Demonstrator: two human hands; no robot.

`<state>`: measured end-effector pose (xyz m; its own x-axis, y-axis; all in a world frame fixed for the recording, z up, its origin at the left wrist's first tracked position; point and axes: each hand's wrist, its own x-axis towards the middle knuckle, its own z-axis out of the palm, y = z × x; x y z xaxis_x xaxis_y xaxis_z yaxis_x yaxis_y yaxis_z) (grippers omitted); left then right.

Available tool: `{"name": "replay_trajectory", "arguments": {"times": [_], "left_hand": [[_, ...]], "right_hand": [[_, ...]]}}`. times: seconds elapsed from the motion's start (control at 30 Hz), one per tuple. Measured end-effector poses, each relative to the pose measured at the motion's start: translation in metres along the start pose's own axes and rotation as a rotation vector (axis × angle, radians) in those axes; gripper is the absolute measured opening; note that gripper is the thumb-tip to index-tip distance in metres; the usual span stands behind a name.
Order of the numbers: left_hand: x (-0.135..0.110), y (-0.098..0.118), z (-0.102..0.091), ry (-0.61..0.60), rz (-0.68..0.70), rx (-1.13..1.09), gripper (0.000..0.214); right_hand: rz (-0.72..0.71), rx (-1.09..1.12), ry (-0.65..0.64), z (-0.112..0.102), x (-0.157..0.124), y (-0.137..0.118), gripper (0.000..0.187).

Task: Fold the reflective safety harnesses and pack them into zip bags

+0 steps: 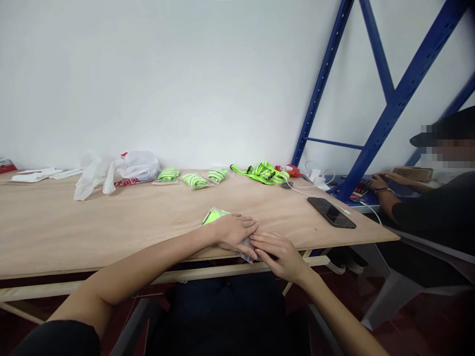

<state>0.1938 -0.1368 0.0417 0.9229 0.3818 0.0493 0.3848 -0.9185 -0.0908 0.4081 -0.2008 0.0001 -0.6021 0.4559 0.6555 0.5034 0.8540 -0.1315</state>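
Note:
A clear plastic packet with a neon green folded strap inside [213, 216] lies near the front edge of the wooden table [111, 222]. My left hand [235, 230] rests flat on top of it, fingers stretched out and together. My right hand [280, 252] lies beside it at the table's edge, fingers extended and touching the packet's near end, fingertips meeting those of the left hand.
Three more green packets [193, 179] and a loose neon green strap [261, 172] lie at the back. A white plastic bag [118, 173] sits back left. A black phone [331, 212] with white cables lies right. Another person [426, 207] sits at the right by blue shelving [386, 99].

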Motion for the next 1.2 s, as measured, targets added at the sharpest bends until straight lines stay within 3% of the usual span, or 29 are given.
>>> {"name": "replay_trajectory", "arguments": {"times": [0.6, 1.2], "left_hand": [[-0.0017, -0.0073, 0.0022, 0.031, 0.011, -0.114, 0.093], [-0.001, -0.0068, 0.0049, 0.094, 0.052, -0.059, 0.086]], "right_hand": [[-0.015, -0.02, -0.05, 0.0, -0.0015, 0.0009, 0.031], [-0.021, -0.042, -0.098, -0.0011, 0.0053, -0.005, 0.032]]}}
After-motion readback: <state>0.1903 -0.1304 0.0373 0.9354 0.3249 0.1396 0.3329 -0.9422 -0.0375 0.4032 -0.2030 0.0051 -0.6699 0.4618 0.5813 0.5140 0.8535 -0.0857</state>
